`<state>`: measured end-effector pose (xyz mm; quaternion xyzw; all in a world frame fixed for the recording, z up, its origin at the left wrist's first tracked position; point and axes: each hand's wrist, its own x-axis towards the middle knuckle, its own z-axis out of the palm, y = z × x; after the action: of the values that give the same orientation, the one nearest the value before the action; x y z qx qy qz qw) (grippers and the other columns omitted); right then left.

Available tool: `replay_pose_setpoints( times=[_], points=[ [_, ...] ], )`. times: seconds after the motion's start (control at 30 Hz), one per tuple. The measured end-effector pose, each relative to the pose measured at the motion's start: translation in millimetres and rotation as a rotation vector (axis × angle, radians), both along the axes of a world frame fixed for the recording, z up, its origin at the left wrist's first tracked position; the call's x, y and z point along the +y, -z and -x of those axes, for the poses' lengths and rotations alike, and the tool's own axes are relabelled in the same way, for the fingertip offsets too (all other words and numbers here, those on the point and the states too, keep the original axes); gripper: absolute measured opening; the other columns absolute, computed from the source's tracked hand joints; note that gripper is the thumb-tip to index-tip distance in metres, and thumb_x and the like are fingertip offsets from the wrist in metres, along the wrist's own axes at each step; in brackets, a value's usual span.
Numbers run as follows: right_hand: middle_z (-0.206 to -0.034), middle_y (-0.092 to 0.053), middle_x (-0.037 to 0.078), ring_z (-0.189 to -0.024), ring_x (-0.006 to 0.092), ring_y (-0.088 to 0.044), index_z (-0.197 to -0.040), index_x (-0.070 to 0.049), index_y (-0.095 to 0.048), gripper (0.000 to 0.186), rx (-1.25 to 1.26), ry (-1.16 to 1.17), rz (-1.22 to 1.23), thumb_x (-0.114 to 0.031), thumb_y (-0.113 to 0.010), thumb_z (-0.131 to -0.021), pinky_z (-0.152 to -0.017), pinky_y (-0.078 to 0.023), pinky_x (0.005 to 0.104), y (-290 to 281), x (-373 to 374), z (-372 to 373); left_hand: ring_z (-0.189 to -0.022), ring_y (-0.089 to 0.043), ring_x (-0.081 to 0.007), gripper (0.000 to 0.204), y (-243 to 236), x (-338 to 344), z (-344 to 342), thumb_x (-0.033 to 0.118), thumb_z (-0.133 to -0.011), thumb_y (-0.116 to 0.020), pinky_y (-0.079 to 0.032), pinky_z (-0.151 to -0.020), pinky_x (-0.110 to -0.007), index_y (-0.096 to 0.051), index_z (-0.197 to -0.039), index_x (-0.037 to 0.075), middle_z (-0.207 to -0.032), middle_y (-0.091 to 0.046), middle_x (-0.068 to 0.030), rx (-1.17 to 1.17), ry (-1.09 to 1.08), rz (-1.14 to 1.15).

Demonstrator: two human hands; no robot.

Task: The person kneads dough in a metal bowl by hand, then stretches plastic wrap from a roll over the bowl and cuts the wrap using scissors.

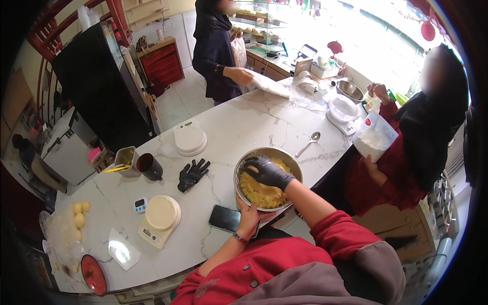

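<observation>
At the near edge of the worktop [231, 127], right of middle: metal bowl [295, 165] with yellow dough [256, 192] inside, rough and lumpy. Right hand [267, 172], black-gloved, is down in the bowl on the dough. Its fingers are bent, tips partly hidden; cannot tell if they clench a lump or just press. Left hand [248, 218], bare, is at the bowl's outer wall on the near side, fingers spread along it; cannot tell how firm the hold is.

Black phone [224, 218] lies by the near edge, just beside the left hand. Spoon [308, 144] sits right of the bowl, apart from it. Loose black glove [193, 175] lies left of the bowl. Cream scale [159, 219] is further left, toward the near edge, blue-and-white timer [140, 205] just beside it. White scale [190, 138] is near the far edge; dark cup [149, 166] and square container [127, 160] stand side by side, also toward the far edge.

Left end: pale round balls [79, 220] by clear plastic, white scraper [123, 249], red oval lid [93, 274] at the near left corner.

Two co-workers: one beyond the far edge, hand on a white packet [272, 85]; one near the right end, holding a clear tub [375, 136] of white powder.
</observation>
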<state>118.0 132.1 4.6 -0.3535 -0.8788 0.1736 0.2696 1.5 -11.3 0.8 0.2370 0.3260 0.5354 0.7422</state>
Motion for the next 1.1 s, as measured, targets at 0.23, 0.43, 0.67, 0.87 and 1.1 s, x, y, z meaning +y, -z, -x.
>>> replay_pose_setpoints(
  times=[0.23,0.43,0.67,0.87,1.1],
  points=[
    [-0.096,-0.058,0.018,-0.09,0.0332,-0.054,-0.105,-0.006,-0.057,0.027,0.108,0.67,-0.169,-0.02,-0.054,-0.082,-0.081,-0.042,0.0398,-54,-41,-57,-0.098,-0.055,-0.032,0.073,32,4,52,0.043,-0.079,-0.06,-0.048,-0.071,-0.035,-0.026,-0.123,-0.004,-0.104,-0.054,-0.0224,1.128,0.018,-0.425],
    [-0.085,-0.058,0.017,-0.075,0.0297,-0.058,-0.099,-0.006,-0.06,0.025,0.1,0.818,-0.012,-0.024,-0.052,-0.083,-0.067,-0.046,0.0384,-13,-68,-92,-0.113,-0.042,-0.0315,0.07,1,-24,46,0.062,-0.066,-0.06,-0.032,-0.088,-0.048,-0.055,-0.102,0.003,-0.115,-0.049,-0.017,1.967,0.056,-0.802],
    [-0.08,-0.058,0.016,-0.075,0.0322,-0.057,-0.091,-0.007,-0.063,0.023,0.032,0.869,0.033,-0.023,-0.048,-0.084,-0.067,-0.046,0.0404,1,-49,-87,-0.108,-0.044,-0.0244,0.051,9,-29,49,0.046,-0.066,-0.063,-0.023,-0.088,-0.055,-0.058,-0.102,0.01,-0.108,-0.05,-0.0122,1.892,0.227,-0.696],
    [-0.074,-0.057,0.014,-0.072,0.0317,-0.057,-0.077,-0.007,-0.062,0.021,0.055,0.906,-0.031,-0.022,-0.048,-0.08,-0.065,-0.046,0.0407,0,-53,-86,-0.108,-0.045,-0.0213,0.046,9,-39,78,0.044,-0.066,-0.064,-0.019,-0.091,-0.055,-0.058,-0.1,0.013,-0.109,-0.05,-0.007,1.85,0.182,-0.733],
    [-0.072,-0.057,0.013,-0.068,0.0313,-0.057,-0.073,-0.007,-0.061,0.024,0.023,0.896,0.1,-0.026,-0.047,-0.08,-0.064,-0.046,0.0405,-1,-54,-79,-0.113,-0.043,-0.0224,0.053,10,-60,121,0.046,-0.068,-0.065,-0.016,-0.093,-0.055,-0.054,-0.105,0.011,-0.114,-0.051,-0.0082,1.801,0.21,-0.573]
  ],
)
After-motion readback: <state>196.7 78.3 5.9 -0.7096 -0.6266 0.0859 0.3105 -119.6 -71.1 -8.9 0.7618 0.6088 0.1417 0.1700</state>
